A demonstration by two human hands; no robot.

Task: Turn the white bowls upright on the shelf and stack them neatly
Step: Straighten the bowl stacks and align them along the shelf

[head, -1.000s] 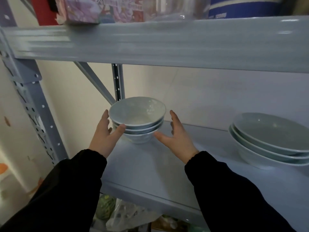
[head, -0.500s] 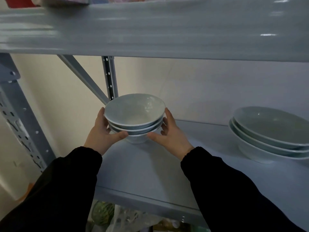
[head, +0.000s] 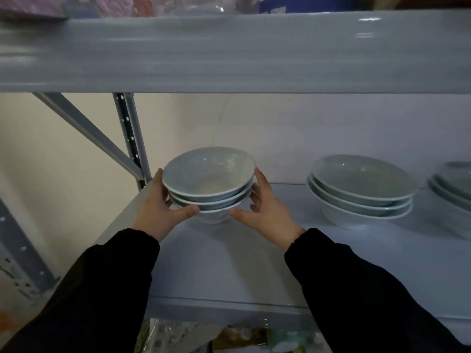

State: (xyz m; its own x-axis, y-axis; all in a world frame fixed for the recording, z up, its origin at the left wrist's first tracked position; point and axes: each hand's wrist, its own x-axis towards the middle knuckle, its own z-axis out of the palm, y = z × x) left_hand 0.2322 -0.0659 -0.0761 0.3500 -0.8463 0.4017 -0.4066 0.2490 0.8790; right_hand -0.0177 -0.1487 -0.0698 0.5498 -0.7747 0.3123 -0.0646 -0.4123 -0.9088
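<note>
1. Stack of three white round ceramic bowls [head: 209, 179], centre-left: glazed, smooth, glossy; soft sheen inside top one.
2. Stack of wider white ceramic bowls [head: 362, 184], right: same glaze, smooth, small highlights on rims.
3. Grey flat metal shelf board [head: 229, 263] under both: painted, smooth, semi-matt w/ dull reflections.
4. Grey metal upper shelf beam [head: 229, 47], near & above: painted, glossier, bright glints at right end.
5. Grey perforated metal upright post [head: 129, 133], far left: painted, satin.
6. Black long cloth sleeves [head: 102, 289], near: matt fabric.
7. Cream wall [head: 51, 174], far: matt, plain.
8. Clear plastic bags [head: 175, 335] below shelf, near: crinkled, shiny.
</note>
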